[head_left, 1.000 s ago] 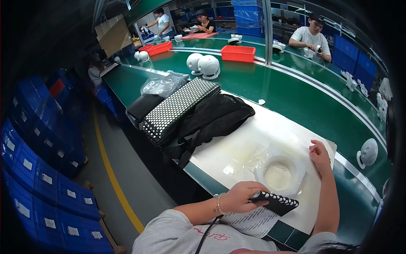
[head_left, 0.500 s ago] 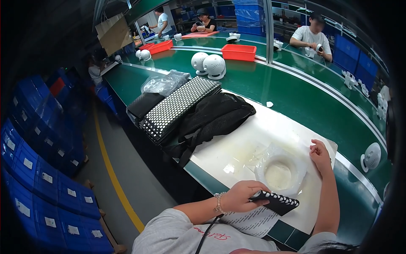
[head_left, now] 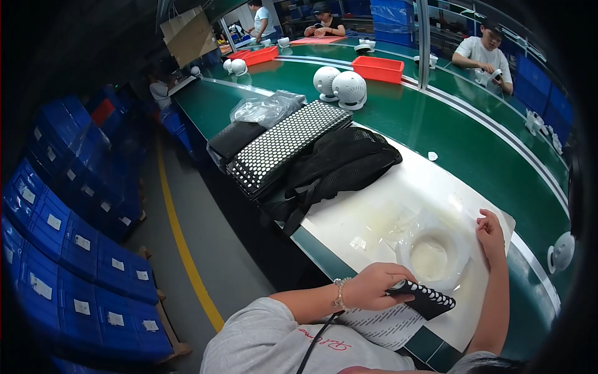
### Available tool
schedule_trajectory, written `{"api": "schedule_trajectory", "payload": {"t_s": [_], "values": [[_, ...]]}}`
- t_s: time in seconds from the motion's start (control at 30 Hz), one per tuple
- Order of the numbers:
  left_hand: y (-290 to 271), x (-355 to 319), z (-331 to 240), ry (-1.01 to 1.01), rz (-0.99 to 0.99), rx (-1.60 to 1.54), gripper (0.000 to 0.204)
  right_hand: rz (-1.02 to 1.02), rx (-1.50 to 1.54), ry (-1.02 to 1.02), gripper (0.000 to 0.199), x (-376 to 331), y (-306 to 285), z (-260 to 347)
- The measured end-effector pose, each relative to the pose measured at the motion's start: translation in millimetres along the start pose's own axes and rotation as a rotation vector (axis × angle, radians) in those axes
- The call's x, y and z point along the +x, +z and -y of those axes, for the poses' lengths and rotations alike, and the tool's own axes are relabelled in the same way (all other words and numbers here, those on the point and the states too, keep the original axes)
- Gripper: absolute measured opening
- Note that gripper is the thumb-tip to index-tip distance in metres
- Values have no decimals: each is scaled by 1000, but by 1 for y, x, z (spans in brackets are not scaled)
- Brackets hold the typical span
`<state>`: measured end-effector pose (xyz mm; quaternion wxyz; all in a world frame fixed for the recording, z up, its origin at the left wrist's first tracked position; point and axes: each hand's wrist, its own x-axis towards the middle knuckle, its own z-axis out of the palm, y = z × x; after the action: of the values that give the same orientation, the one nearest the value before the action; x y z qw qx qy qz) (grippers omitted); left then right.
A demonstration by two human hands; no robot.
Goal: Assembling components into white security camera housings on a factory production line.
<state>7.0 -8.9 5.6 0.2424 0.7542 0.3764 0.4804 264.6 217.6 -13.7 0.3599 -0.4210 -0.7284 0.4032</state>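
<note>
Black dotted pad [head_left: 423, 299] in left hand [head_left: 374, 285].

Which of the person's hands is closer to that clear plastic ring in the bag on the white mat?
The right hand, though only narrowly: it rests beside the clear plastic ring at the bag's right edge. The left hand is at its lower left, holding a black dotted tray.

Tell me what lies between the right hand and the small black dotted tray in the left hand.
The clear plastic-wrapped white ring lies on the white mat between the right hand and the small black dotted tray, which the left hand holds at the near edge.
</note>
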Motion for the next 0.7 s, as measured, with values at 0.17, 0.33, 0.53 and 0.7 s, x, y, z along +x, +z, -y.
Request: {"api": "schedule_trajectory", "payload": {"t_s": [0.17, 0.33, 0.53, 0.7], "values": [[-1, 0, -1, 2, 2, 0, 21, 3, -23, 11, 10, -1, 1, 2], [0, -1, -1, 3, 11, 0, 22, 0, 22, 18, 10, -3, 1, 4], [-1, 0, -2, -9, 24, 6, 22, -3, 21, 26, 11, -4, 3, 9], [-1, 1, -2, -12, 28, -11, 21, 5, 7, 1, 11, -3, 2, 7]]}}
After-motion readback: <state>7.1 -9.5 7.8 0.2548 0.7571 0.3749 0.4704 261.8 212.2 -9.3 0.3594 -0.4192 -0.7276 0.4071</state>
